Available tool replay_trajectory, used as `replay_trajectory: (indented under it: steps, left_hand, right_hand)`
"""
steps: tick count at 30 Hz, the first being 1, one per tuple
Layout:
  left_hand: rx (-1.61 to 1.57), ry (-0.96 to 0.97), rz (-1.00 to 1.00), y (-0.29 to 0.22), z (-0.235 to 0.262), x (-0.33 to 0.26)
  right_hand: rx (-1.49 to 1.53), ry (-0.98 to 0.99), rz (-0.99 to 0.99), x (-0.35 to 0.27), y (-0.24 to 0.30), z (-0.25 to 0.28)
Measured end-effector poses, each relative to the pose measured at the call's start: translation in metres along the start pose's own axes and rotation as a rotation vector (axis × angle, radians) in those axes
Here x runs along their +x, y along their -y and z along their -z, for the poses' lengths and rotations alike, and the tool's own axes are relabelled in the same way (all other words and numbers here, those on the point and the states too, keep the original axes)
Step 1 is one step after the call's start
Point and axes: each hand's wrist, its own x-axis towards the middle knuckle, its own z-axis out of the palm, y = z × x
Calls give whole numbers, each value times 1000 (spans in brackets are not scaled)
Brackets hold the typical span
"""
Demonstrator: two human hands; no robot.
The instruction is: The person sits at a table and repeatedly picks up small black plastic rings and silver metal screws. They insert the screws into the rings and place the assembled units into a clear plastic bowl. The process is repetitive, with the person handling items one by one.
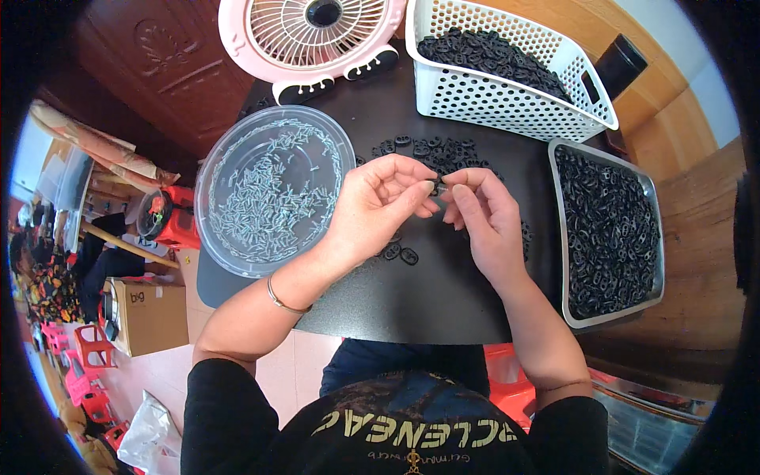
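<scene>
My left hand (pixel 374 204) and my right hand (pixel 492 226) meet above the middle of the dark table. Their thumbs and forefingers pinch a small black plastic piece (pixel 438 184) between them; the fingers cover most of it. Just beyond my hands, many loose black oval pieces with two holes (pixel 443 150) lie scattered. A few more oval pieces (pixel 408 256) rest on the table below my left fingers. Left of my left hand stands a round clear tub (pixel 207 229) of short, thin silvery bits (pixel 261 210), too small to tell whether springs or screws.
A metal tray (pixel 565 285) heaped with black oval pieces is at the right. A white perforated basket (pixel 507 115) of black pieces stands at the back right. A pink fan (pixel 273 67) is at the far left. A cardboard box (pixel 154 317) and red stools (pixel 95 346) are on the floor.
</scene>
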Motion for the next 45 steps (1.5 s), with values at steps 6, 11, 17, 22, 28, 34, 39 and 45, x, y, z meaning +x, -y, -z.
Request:
replay_trajectory:
  steps: [6,11,17,22,28,34,39,45]
  left_hand:
    - [3,-7,6,2,0,-1]
    - [72,-22,-19,2,-1,-2]
    - [155,-33,-62,1,-2,-3]
    - [138,-10,-7,-2,-2,-3]
    - [41,1,103,-3,-1,-2]
    - [-49,-4,148,-3,-1,-2]
    - [-59,-21,99,-2,-1,-2]
    - [-21,-38,91,-2,-1,-1]
  right_hand:
    - [-47,2,-6,0,0,-1]
    - [-104,-30,-33,0,2,-1]
    - [-148,-31,-40,0,-2,0]
    - [-150,-59,56,1,-6,0]
    - [-309,-96,261,2,-9,1]
    - [-348,-82,302,3,-9,3]
    - [-157,-36,72,2,-5,2]
    - [-122,-47,126,2,-6,1]
